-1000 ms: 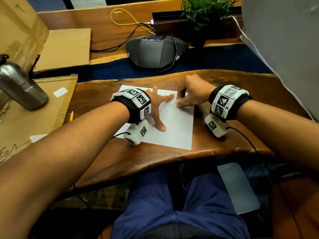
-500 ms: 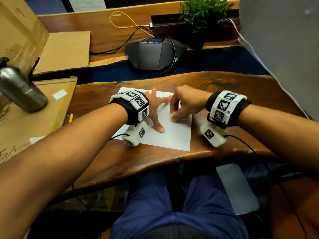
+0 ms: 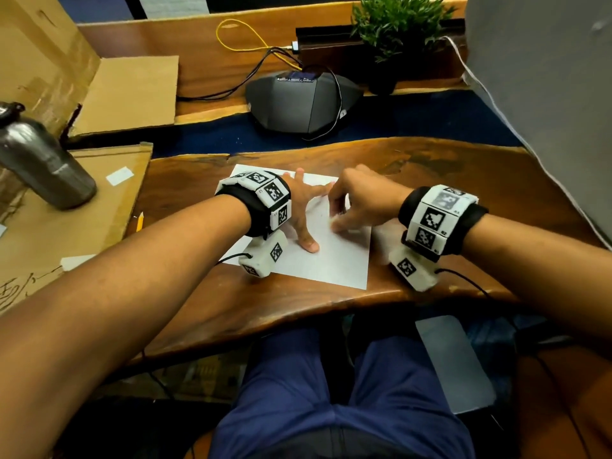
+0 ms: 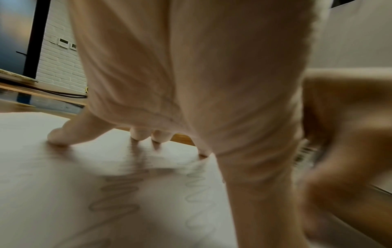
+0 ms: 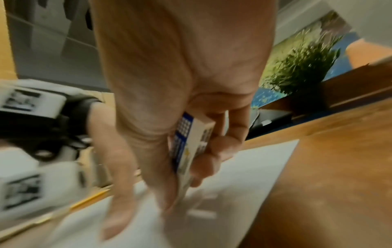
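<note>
Your right hand (image 3: 361, 203) pinches a blue-and-white eraser (image 5: 195, 139) on the pencil-squiggled white paper (image 3: 337, 260); your left hand (image 3: 301, 207), fingers spread, presses the paper.

No word or number can be read with certainty. The white band on the left wrist (image 3: 265, 197) and the white band on the right wrist (image 3: 437, 217) carry black-and-white square code markers; the tiny characters beside each are too small to make out. The small white block in a blue-and-white printed sleeve (image 5: 196, 134) bears a grid of blue squares and dark marks, possibly a brand, lost in blur. The white sheet of paper (image 3: 337, 260) shows only grey pencil zigzags (image 4: 114, 198). Black handwritten strokes (image 3: 15, 289) on the flat brown cardboard sheet (image 3: 66, 226) are illegible.
</note>
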A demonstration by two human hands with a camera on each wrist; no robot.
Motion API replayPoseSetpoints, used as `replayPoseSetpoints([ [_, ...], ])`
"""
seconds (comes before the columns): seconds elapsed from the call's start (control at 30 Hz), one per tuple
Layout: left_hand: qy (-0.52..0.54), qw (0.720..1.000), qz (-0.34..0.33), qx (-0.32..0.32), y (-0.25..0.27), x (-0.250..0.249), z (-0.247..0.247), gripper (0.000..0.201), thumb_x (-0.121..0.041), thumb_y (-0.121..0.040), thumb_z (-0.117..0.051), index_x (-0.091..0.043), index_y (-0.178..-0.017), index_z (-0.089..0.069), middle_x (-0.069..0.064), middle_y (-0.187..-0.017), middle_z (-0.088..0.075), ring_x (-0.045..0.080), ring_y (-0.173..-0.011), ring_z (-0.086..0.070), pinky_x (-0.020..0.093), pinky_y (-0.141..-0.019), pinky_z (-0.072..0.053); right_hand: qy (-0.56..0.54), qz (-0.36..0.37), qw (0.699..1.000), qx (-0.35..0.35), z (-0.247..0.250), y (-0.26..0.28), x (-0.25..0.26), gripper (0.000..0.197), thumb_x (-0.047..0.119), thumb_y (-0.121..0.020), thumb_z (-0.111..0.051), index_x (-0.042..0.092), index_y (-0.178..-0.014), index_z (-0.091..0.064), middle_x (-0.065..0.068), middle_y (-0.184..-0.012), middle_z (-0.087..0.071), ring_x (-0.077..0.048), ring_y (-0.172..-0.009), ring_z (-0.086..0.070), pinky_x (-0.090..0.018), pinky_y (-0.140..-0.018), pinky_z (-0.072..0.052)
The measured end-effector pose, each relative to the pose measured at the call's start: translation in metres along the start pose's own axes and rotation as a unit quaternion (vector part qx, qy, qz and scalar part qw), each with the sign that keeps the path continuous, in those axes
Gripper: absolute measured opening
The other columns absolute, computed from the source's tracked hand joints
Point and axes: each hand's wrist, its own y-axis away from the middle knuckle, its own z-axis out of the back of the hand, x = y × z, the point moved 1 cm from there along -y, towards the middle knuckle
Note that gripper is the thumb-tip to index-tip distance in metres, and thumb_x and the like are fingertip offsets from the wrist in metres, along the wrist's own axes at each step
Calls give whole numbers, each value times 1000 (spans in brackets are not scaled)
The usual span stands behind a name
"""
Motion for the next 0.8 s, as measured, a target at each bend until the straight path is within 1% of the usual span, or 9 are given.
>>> replayPoseSetpoints([
  [0.07,-3,1000,-1,2,-1,-1,0,145,-72,-43,-83,-53,-148,15,10,-162,24,40,-150,5,64,-115,-16,-23,20,998,58,-3,6,7,14,31,-79,-83,20,-80,-75,9,-79,-70,-8,-72,-64,-22,-63,-53],
  [0.1,-1,1000,-2,2,-1,-1,0,144,-71,-44,-83,-53,-148,14,9,-162,24,40,-150,5,63,-115,-16,-24,11,998,58,-1,4,5,14,32,-79,-83,21,-80,-75,10,-79,-71,-8,-73,-65,-22,-65,-54],
  [0.2,4,1000,-1,-2,2,-1,0,141,-70,-48,-84,-53,-150,10,9,-163,22,39,-151,3,62,-115,-18,6,-25,999,-25,9,-7,-10,16,36,-75,-85,23,-76,-75,10,-76,-71,-10,-75,-65,-35,-73,-57],
  [0.23,0,1000,0,-3,2,-1,0,141,-70,-47,-84,-53,-150,10,9,-163,22,40,-151,1,62,-114,-19,15,-27,999,-37,8,-8,-9,17,36,-75,-85,23,-75,-74,10,-76,-70,-11,-75,-65,-36,-73,-56],
  [0.4,-2,1000,-6,-3,3,0,1,143,-71,-45,-84,-54,-149,13,9,-163,22,40,-151,-1,63,-114,-18,8,49,997,63,-2,7,14,13,31,-78,-83,21,-77,-74,12,-75,-69,-3,-66,-60,-17,-61,-47],
  [0.53,-1,1000,-2,-3,3,-1,1,141,-71,-47,-84,-54,-149,11,8,-163,23,39,-151,0,62,-115,-19,-3,-15,1000,-26,9,-2,-8,16,34,-77,-84,24,-74,-72,10,-76,-69,-10,-75,-64,-33,-74,-55],
  [0.57,-1,1000,-1,-3,3,0,1,141,-71,-47,-84,-54,-149,12,8,-163,23,39,-151,0,62,-115,-18,0,-12,1000,-20,7,-1,-7,16,33,-77,-84,24,-73,-72,10,-76,-69,-9,-75,-63,-33,-74,-54],
  [0.7,-3,1000,-2,-3,4,-1,1,142,-70,-47,-85,-55,-148,14,8,-163,22,38,-151,2,63,-114,-17,-4,44,995,87,-2,11,13,13,30,-79,-83,20,-78,-75,13,-75,-69,-1,-66,-60,-17,-62,-47],
  [0.8,-4,1000,-5,-2,3,-1,1,141,-71,-47,-84,-54,-149,12,8,-163,23,38,-151,1,62,-115,-17,-1,0,1000,5,7,2,-2,14,32,-77,-84,21,-75,-75,12,-73,-69,-4,-67,-61,-31,-69,-55],
])
